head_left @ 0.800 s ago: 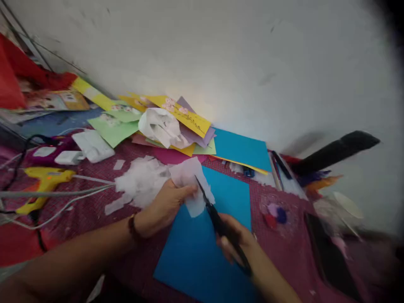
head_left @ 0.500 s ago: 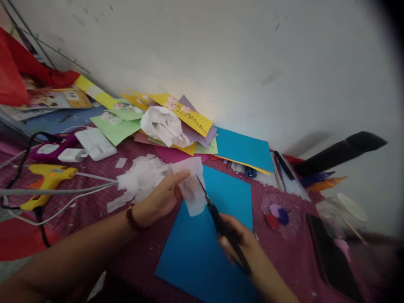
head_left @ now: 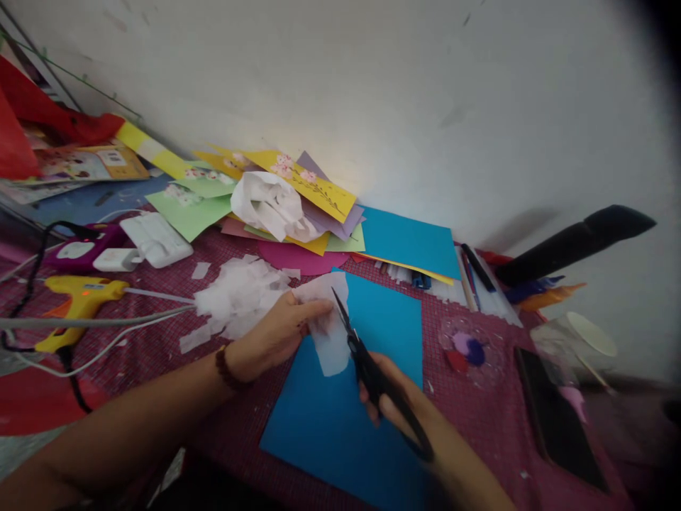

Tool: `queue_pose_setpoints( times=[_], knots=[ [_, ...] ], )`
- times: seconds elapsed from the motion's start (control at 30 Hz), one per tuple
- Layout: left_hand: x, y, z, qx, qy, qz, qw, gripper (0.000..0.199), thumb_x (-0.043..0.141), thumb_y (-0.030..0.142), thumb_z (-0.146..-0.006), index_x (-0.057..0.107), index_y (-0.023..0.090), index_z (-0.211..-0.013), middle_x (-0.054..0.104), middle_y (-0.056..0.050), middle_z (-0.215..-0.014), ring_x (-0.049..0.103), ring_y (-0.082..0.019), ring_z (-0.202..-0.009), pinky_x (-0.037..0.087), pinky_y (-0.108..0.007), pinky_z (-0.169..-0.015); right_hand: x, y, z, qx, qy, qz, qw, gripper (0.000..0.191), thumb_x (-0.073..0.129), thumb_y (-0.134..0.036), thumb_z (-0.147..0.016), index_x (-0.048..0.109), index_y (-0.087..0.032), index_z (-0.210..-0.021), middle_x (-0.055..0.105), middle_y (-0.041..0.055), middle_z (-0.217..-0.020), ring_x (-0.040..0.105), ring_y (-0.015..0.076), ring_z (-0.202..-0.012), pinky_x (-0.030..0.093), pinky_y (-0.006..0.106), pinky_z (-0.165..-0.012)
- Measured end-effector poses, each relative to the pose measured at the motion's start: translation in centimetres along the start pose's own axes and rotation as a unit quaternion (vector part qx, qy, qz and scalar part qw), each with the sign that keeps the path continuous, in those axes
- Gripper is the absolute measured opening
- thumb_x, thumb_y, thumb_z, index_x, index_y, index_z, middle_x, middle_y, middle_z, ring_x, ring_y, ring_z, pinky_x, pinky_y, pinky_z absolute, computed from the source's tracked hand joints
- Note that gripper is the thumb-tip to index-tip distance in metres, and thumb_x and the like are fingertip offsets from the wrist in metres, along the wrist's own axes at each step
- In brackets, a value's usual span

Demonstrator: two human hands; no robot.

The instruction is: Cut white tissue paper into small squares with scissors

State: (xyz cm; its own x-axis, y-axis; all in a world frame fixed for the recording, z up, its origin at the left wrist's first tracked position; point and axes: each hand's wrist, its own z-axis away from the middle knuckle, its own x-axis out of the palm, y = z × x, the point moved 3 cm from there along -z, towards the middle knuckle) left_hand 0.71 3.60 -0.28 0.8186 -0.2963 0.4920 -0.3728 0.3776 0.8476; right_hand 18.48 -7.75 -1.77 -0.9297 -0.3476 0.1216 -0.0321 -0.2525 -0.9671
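My left hand [head_left: 284,326] pinches a thin white paper piece [head_left: 333,348] between thumb and fingers, above a blue sheet [head_left: 324,433]. In my right hand [head_left: 394,390] are black-handled scissors [head_left: 375,372], their tips pointing up and left at the paper's right edge. Whether the blades touch the paper I cannot tell. Just behind my left hand lies a heap of cut white paper scraps [head_left: 239,291]. The blue sheet rests flat on a dark red checked cloth [head_left: 213,440].
A yellow glue gun [head_left: 85,301] with cables and a purple power strip [head_left: 85,248] lie at the left. Coloured cards [head_left: 324,195] and crumpled white paper [head_left: 274,206] sit by the wall. At the right are a paint palette [head_left: 468,351], a phone [head_left: 558,419] and a cup [head_left: 590,333].
My left thumb now lies further across the paper, which hangs slightly lower. The scissor handles have spread apart in my right hand. The view has shifted slightly.
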Motion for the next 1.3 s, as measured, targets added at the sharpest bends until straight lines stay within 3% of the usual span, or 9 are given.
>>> queue_pose_setpoints(
  times=[0.5, 0.83, 1.07, 1.3],
  knots=[
    [0.8, -0.7, 0.2, -0.015, 0.040, 0.032, 0.999, 0.015, 0.075, 0.025, -0.075, 0.071, 0.011, -0.077, 0.070, -0.004, -0.068, 0.062, -0.013, -0.059, 0.051, -0.025, -0.058, 0.7, 0.8, -0.8, -0.004, 0.045, -0.001, 0.999, 0.061, 0.064, -0.063, -0.083, 0.048, -0.022, -0.125, 0.050, -0.0007, -0.081, 0.043, 0.0091, -0.057, 0.039, 0.024, -0.051],
    [0.9, -1.0, 0.3, -0.020, 0.018, 0.040, 0.999, 0.015, 0.075, 0.026, -0.076, 0.070, 0.013, -0.071, 0.070, -0.004, -0.066, 0.062, -0.013, -0.056, 0.050, -0.024, -0.057, 1.4, 1.5, -1.0, 0.038, 0.084, -0.013, 0.996, 0.068, 0.065, -0.067, -0.079, 0.051, -0.020, -0.126, 0.045, -0.0064, -0.066, 0.033, 0.0041, -0.041, 0.029, 0.020, -0.038],
    [0.7, -1.0, 0.3, -0.030, 0.022, 0.025, 0.999, 0.014, 0.075, 0.026, -0.075, 0.071, 0.013, -0.071, 0.072, -0.005, -0.069, 0.064, -0.014, -0.059, 0.052, -0.025, -0.060, 1.0, 0.6, -0.9, 0.011, 0.057, -0.039, 0.998, 0.064, 0.067, -0.066, -0.078, 0.054, -0.020, -0.120, 0.055, 0.0010, -0.082, 0.048, 0.0098, -0.059, 0.043, 0.025, -0.053],
    [0.7, -1.5, 0.6, -0.120, -0.013, 0.043, 0.992, 0.020, 0.074, 0.031, -0.078, 0.072, 0.011, -0.080, 0.074, -0.008, -0.079, 0.068, -0.017, -0.068, 0.055, -0.029, -0.069, 0.2, 0.8, -0.6, -0.009, 0.102, -0.166, 0.981, 0.051, 0.066, -0.057, -0.085, 0.057, -0.021, -0.120, 0.059, 0.0021, -0.085, 0.051, 0.0099, -0.061, 0.040, 0.023, -0.053]
  ],
)
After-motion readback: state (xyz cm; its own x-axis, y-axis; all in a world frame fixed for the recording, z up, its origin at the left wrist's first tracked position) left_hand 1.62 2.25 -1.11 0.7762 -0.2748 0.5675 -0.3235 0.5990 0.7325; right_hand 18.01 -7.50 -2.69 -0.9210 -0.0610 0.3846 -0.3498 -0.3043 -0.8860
